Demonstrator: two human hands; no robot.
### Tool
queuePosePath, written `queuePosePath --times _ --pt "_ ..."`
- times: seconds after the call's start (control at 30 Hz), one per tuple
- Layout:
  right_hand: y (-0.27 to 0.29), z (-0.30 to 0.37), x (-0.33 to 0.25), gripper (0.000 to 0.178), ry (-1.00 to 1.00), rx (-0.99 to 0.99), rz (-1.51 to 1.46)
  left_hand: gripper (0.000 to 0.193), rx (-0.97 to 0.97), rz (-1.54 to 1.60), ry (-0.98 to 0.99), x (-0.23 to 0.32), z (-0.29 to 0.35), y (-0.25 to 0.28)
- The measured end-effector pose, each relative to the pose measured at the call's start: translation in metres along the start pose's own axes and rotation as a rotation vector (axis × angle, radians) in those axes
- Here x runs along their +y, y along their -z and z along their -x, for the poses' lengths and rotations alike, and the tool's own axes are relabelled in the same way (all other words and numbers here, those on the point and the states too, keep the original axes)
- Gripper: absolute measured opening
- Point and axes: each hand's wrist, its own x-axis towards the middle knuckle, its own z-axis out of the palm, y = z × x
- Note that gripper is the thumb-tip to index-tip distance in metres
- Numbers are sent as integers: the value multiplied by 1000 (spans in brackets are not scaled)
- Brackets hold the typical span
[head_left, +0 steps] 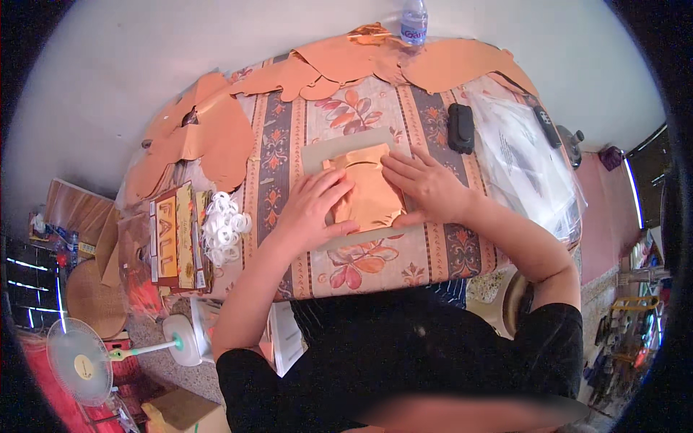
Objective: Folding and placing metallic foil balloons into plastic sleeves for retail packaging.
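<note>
A shiny copper-orange foil piece (pixel 369 191) lies flat on a grey board (pixel 314 153) in the middle of the table. It looks like a folded sheet or pouch with a curved slit near its top. My left hand (pixel 314 209) rests on its left edge, fingers stretched and apart. On the right side my right hand (pixel 427 187) lies flat across the foil with spread fingers, the thumb near the lower corner. Neither hand grips anything. Part of the foil's edges is hidden beneath the fingers.
Orange cut sheets (pixel 325 61) cover the table's far and left edges. A clear bottle (pixel 413 23) stands at the back. To the right lie a black case (pixel 460 128) and clear plastic bags (pixel 523 155); at left, white loops (pixel 225 227) beside printed cards (pixel 173 238). A fan (pixel 79 361) stands lower left.
</note>
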Motion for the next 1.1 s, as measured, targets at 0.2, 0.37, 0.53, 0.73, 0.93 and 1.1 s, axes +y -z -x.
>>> queuePosePath --times 0.2,0.37,0.53,0.73,0.93,1.1 --pt "-1 6 4 97 -10 -9 -60 75 -19 11 -21 -6 2 -1" --pt "21 6 11 88 -36 13 -459 79 -43 -11 -26 -8 4 -3" --pt "13 -2 -8 72 -145 48 -380 80 -58 -42 -22 -9 5 -3" --pt "-17 -13 -30 74 -129 53 -126 74 -8 22 -25 -7 2 -3" --pt "-20 -10 -33 80 -158 -5 -20 65 19 75 -57 -8 -3 2" --pt "-22 -10 -37 79 -160 -3 -8 33 154 157 -79 -12 -36 8"
